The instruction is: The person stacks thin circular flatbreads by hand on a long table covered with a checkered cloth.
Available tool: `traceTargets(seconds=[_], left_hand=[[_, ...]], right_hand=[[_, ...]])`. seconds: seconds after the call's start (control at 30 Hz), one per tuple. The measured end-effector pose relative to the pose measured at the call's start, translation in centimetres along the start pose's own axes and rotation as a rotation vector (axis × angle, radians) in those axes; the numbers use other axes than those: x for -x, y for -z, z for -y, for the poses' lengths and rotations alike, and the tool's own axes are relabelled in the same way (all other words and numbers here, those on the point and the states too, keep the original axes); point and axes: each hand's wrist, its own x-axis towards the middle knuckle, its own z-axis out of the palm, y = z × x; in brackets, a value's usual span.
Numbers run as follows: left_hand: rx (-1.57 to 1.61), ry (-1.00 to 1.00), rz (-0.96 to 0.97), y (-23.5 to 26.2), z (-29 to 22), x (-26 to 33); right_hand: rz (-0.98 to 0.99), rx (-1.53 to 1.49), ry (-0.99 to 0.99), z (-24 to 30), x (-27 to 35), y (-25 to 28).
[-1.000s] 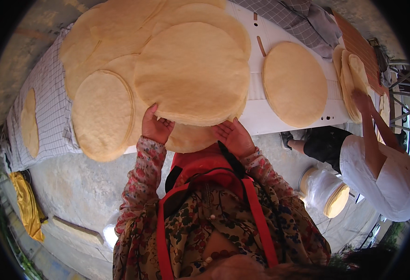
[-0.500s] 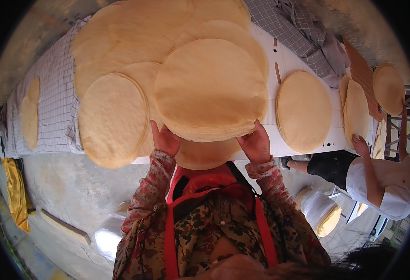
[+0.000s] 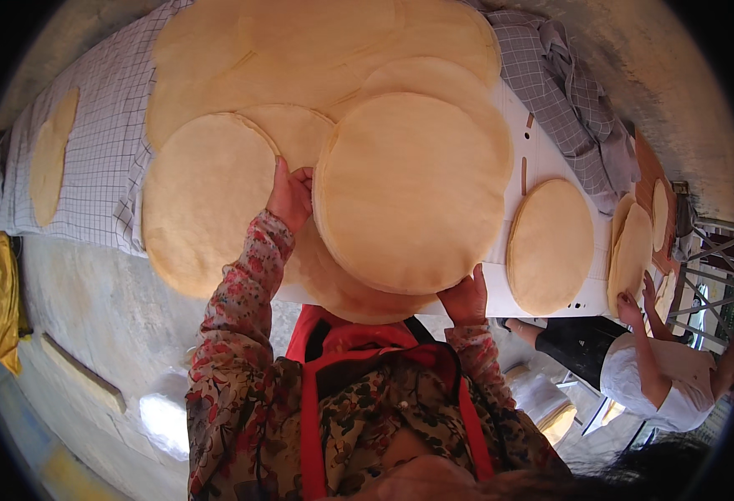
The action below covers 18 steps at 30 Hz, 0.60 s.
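A thick stack of round, thin, pale-yellow dough sheets (image 3: 413, 192) is in front of me, over other sheets spread on the table. My left hand (image 3: 290, 194) is at its left edge, fingers curled against the rim and thumb pointing up. At the near right edge, my right hand (image 3: 465, 299) grips the stack, its fingers partly hidden underneath. Left of my left hand lies another round stack (image 3: 204, 200), close to the thumb. Beneath the held stack, a lower sheet (image 3: 342, 292) sticks out toward me.
A wide layer of overlapping sheets (image 3: 317, 50) covers the far table. Checked cloths (image 3: 104, 159) lie at the left and far right. More stacks (image 3: 551, 246) stand to the right, where a co-worker (image 3: 655, 363) handles sheets. A plastic-wrapped stack (image 3: 542, 401) sits below table height.
The held stack has gone from tilted, with its near edge showing, to flatter. My left hand has moved up along its left side. The co-worker's raised sheet has been lowered.
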Motion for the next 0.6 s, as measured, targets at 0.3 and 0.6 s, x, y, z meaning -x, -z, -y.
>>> traceTargets(seconds=[0.3,0.6], left_hand=[[-0.579,0.259,-0.108,-10.4,-4.1,-5.9],[-0.633,0.292,0.033,-8.3,-4.6,-8.6]], right_hand=[[-0.161,-0.201,-0.164,0.3,-0.1,1.3],[-0.218,-0.175,-0.137,0.5,-0.2,1.0]])
